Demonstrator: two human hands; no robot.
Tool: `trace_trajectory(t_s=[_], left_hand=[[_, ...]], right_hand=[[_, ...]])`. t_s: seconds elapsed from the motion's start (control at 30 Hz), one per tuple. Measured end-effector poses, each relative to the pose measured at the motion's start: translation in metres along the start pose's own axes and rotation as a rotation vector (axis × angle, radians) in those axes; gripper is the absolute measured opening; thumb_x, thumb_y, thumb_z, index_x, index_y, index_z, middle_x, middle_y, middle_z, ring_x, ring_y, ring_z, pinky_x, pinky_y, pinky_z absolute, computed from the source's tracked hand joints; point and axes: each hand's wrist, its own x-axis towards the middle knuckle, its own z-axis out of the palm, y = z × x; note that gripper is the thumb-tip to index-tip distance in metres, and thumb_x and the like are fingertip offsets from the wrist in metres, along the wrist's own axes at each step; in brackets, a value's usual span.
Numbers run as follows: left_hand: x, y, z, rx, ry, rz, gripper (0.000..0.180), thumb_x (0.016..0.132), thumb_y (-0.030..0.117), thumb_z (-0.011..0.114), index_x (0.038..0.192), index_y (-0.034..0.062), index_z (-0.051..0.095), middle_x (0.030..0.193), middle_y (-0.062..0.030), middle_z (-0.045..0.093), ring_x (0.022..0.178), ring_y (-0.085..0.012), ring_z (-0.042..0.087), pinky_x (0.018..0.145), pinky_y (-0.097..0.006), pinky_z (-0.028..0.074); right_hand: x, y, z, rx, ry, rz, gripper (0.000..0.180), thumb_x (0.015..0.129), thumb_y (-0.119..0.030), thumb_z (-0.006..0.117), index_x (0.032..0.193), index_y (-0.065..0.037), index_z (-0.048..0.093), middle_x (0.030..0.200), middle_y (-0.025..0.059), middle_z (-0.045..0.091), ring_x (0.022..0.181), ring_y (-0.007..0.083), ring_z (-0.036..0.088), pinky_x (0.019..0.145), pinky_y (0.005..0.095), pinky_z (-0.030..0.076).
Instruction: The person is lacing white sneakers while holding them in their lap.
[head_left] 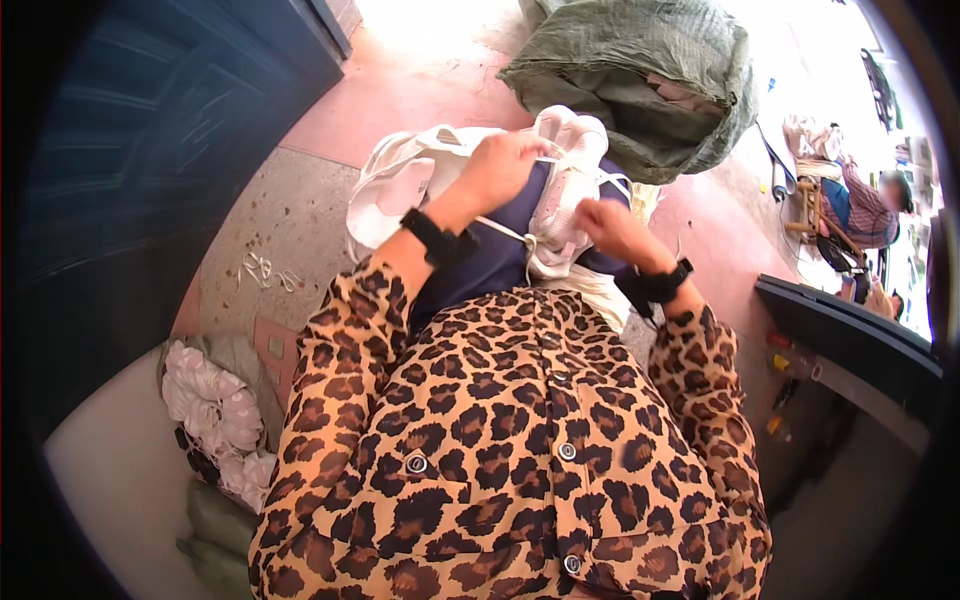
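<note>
Tan cloth with dark leopard spots makes up the shirt [500, 440] filling the lower centre of the frame. Dark blue and panelled, a door [170, 170] spans the upper left. At upper centre right, a bulging green woven sack [630, 60] lies on the floor. Navy cloth [465, 275] covers the lap at centre. A lumpy pale pink and white bundle [210, 395] sits at lower left; a white bundle with loose straps [385, 205] lies left of upper centre. Two white shoes [572, 185] rest together on the lap, just right of upper centre, between the hands. At far right, a person in a checked shirt [872, 215] sits. The left hand [495, 172] has its fingers closed on a thin white lace [549, 157] beside the shoes. The right hand [612, 230] is curled near their right side; whether it grips anything, I cannot tell. Black bands [432, 238] circle both wrists. Loose white laces [263, 270] lie on the floor at centre left. Smallest, a white knot [531, 242] sits by the shoes' lower left.
</note>
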Motion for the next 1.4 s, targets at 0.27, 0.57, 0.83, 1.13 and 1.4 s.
trace_trajectory(t_s=[0.27, 0.57, 0.83, 1.13, 1.4], left_hand=[[-0.008, 0.014, 0.060, 0.427, -0.343, 0.568, 0.016, 0.077, 0.014, 0.055, 0.088, 0.0051, 0.061, 0.081, -0.0128, 0.061, 0.074, -0.0275, 0.059, 0.065, -0.033, 0.048], [-0.049, 0.084, 0.078, 0.092, -0.398, 0.720, 0.009, 0.076, 0.012, 0.061, 0.080, 0.0034, 0.063, 0.065, -0.0080, 0.061, 0.054, -0.0189, 0.058, 0.054, -0.029, 0.047], [-0.020, 0.071, 0.050, -0.275, -0.180, -0.190, 0.019, 0.086, 0.018, 0.053, 0.083, 0.0001, 0.059, 0.066, -0.0014, 0.057, 0.047, -0.0027, 0.048, 0.040, -0.015, 0.036], [-0.024, 0.075, 0.054, -0.190, -0.209, -0.197, 0.021, 0.087, 0.019, 0.050, 0.087, -0.0006, 0.059, 0.067, -0.0026, 0.058, 0.042, -0.0033, 0.046, 0.037, -0.015, 0.034], [0.052, 0.014, 0.036, 0.620, -0.237, 0.227, 0.019, 0.077, 0.013, 0.054, 0.089, -0.0005, 0.060, 0.094, -0.0207, 0.056, 0.095, -0.0324, 0.052, 0.081, -0.037, 0.042]], right_hand=[[-0.045, 0.006, -0.023, 0.617, -0.053, 0.209, 0.020, 0.088, -0.016, 0.048, 0.072, -0.003, 0.048, 0.056, -0.0052, 0.044, 0.048, 0.0038, 0.038, 0.043, 0.0200, 0.031], [-0.045, 0.027, -0.007, 1.183, 0.471, 0.201, 0.023, 0.092, -0.015, 0.040, 0.107, -0.003, 0.053, 0.075, -0.0027, 0.052, 0.060, 0.0028, 0.046, 0.055, 0.0151, 0.038], [-0.023, -0.005, -0.001, 0.803, 0.611, -0.038, 0.021, 0.086, -0.013, 0.053, 0.101, -0.001, 0.061, 0.075, 0.0010, 0.050, 0.069, 0.0085, 0.046, 0.063, 0.0203, 0.038], [-0.021, -0.009, 0.001, 0.817, 0.642, -0.126, 0.019, 0.085, -0.011, 0.053, 0.099, 0.000, 0.061, 0.078, 0.0042, 0.053, 0.071, 0.0117, 0.050, 0.065, 0.0218, 0.040], [-0.030, -0.013, -0.002, 1.011, 0.693, -0.207, 0.020, 0.089, -0.014, 0.049, 0.098, 0.001, 0.059, 0.076, 0.0006, 0.059, 0.072, 0.0070, 0.052, 0.066, 0.0195, 0.042]])
